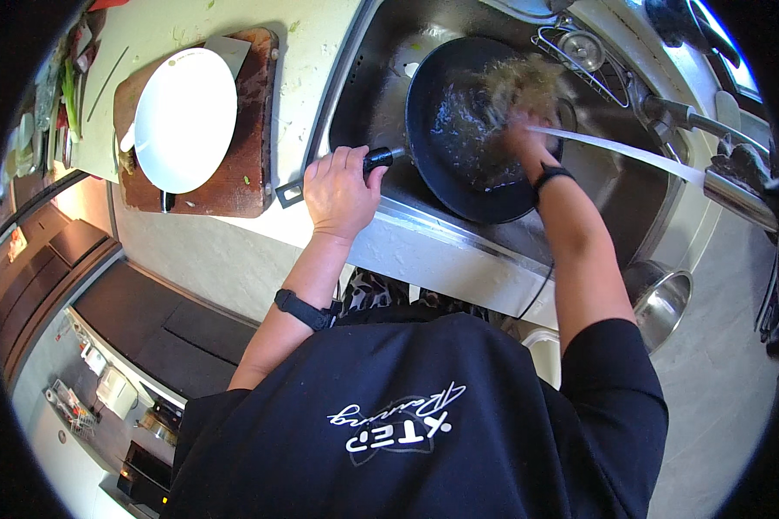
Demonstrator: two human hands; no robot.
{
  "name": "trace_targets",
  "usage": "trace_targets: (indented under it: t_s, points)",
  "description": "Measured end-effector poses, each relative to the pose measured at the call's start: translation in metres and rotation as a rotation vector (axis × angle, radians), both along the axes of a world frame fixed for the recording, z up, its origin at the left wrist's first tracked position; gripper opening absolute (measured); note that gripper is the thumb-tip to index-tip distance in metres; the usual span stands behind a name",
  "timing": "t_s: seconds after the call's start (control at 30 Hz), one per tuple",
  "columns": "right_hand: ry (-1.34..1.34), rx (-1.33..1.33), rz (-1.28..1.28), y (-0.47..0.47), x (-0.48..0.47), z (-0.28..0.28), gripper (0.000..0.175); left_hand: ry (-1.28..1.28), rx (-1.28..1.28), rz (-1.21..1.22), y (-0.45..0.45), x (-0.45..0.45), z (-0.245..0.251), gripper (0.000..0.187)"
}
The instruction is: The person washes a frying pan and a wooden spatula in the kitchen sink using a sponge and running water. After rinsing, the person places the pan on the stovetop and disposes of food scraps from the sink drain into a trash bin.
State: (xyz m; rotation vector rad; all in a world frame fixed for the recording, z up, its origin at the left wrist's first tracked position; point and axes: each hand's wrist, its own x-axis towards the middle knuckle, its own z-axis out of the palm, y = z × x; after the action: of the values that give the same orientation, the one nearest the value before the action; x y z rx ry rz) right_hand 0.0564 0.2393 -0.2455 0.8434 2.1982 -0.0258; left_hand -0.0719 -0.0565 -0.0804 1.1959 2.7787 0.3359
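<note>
A dark wok [451, 172] sits tilted in the stainless steel sink [380, 97], with water splashing inside it. My left hand [341, 191] is closed around its black handle [378, 159], at the sink's front left edge. Inside the wok, my right hand [524, 133] grips a brown fibrous scrubber [526, 81], blurred by motion; its exact kind is unclear. A stream of water [623, 152] runs from the metal faucet spout [740, 200] on the right and strikes near my right hand, partly hiding the fingers.
On the left counter, a white oval dish [185, 120] rests on a wooden cutting board [253, 136], partly covering a cleaver blade [234, 52]. A wire rack [600, 74] occupies the sink's back right corner. A metal bowl [668, 311] stands at the right. Green onions [70, 100] lie far left.
</note>
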Motion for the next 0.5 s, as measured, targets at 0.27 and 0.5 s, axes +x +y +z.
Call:
trace_targets:
  t_s: [0.27, 0.5]
  points:
    - [-0.015, -0.905, 0.023, -0.094, 0.036, 0.053, 0.046, -0.04, 0.021, 0.026, 0.001, 0.001, 0.004, 0.029]
    - [0.932, -0.698, -0.901, -0.062, -0.136, 0.034, 0.055, -0.034, -0.007, 0.021, 0.001, 0.0, 0.002, 0.03]
